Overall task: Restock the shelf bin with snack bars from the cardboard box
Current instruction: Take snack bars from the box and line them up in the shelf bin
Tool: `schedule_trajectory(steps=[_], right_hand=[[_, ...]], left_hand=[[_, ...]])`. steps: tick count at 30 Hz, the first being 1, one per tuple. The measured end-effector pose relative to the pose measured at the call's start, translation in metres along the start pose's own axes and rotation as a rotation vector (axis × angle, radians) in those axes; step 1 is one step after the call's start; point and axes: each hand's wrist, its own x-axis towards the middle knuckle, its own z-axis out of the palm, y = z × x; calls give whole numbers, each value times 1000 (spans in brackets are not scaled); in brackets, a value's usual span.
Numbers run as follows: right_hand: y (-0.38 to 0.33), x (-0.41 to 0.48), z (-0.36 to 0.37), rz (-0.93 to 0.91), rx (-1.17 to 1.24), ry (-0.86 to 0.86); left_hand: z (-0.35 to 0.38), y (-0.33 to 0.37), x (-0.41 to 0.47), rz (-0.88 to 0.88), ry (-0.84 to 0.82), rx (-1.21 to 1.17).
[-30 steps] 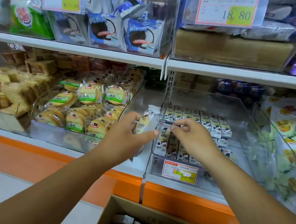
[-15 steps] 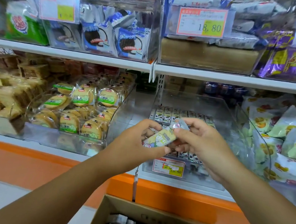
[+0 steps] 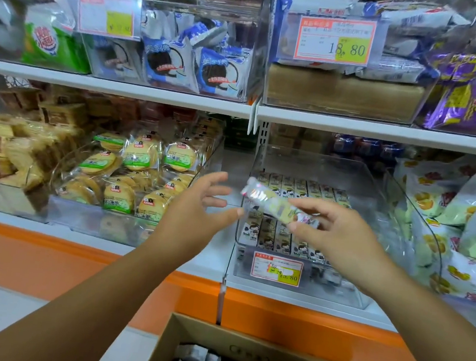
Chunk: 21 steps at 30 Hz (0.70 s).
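A clear plastic shelf bin (image 3: 370, 200) sits on the lower shelf with rows of snack bars (image 3: 297, 186) lying inside. My right hand (image 3: 339, 235) pinches one pale wrapped snack bar (image 3: 270, 201) and holds it level over the bin's front left part. My left hand (image 3: 198, 208) hovers just left of the bin with fingers spread and nothing in it. The cardboard box (image 3: 203, 335) stands open on the floor below, with several wrapped bars visible inside.
A price tag (image 3: 277, 268) hangs on the bin's front. A bin of round cakes (image 3: 132, 169) lies to the left and bagged snacks (image 3: 461, 221) to the right. An upper shelf (image 3: 383, 131) overhangs the bin. An orange base panel (image 3: 304, 322) runs below.
The snack bar passed from my left hand to my right hand. My left hand let go and opened; my right hand carried the bar up over the bin.
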Motion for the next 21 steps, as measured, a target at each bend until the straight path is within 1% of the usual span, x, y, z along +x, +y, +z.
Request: schedule_trajectory(steps=[2, 3, 6, 8, 12, 16, 21], right_hand=[[11, 8, -2, 50, -126, 120], [18, 13, -1, 82, -191, 133], [30, 23, 10, 156, -278, 82], [32, 28, 20, 171, -280, 59], [28, 35, 33, 160, -349, 46], [32, 39, 41, 164, -298, -63], [34, 44, 45, 168, -263, -72]], left_hand=[[1, -10, 2, -25, -50, 91], [3, -15, 3, -42, -108, 137], [10, -26, 2, -79, -269, 262], [14, -28, 3, -100, -312, 257], [17, -28, 6, -104, -331, 215], [19, -27, 3, -91, -357, 242], [20, -25, 1, -61, -347, 270]])
